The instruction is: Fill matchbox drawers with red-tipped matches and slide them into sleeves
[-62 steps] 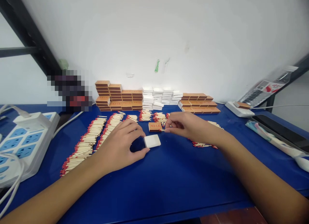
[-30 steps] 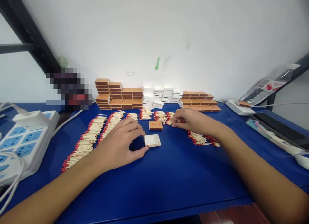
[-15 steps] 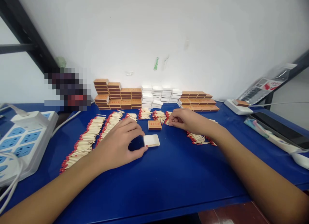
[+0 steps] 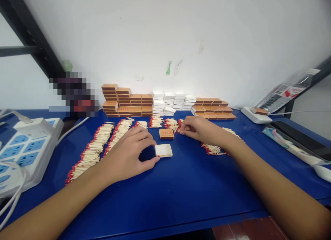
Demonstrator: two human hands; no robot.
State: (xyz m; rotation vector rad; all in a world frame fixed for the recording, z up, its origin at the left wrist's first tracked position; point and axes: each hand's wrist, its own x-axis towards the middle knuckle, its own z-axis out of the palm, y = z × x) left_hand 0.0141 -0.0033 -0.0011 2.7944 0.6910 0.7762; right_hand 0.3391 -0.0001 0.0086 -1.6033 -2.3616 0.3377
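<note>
My left hand grips the left end of a small white tray between thumb and fingers; a red-tipped match shows along the tray's near side. Just behind the tray lies a brown matchbox. My right hand has its fingertips pinched together at a small pile of matches; what they hold is too small to make out. Long rows of red-tipped matches lie left of my left hand. Another heap of matches sits partly under my right forearm.
Stacked brown matchboxes, white trays and more brown boxes stand along the wall. A power strip with cables is at the left. At the right are a phone, a white adapter and a plastic bottle.
The view has shifted slightly. Both hands keep nearly the same places, the left at the white tray and the right at the small match pile.
</note>
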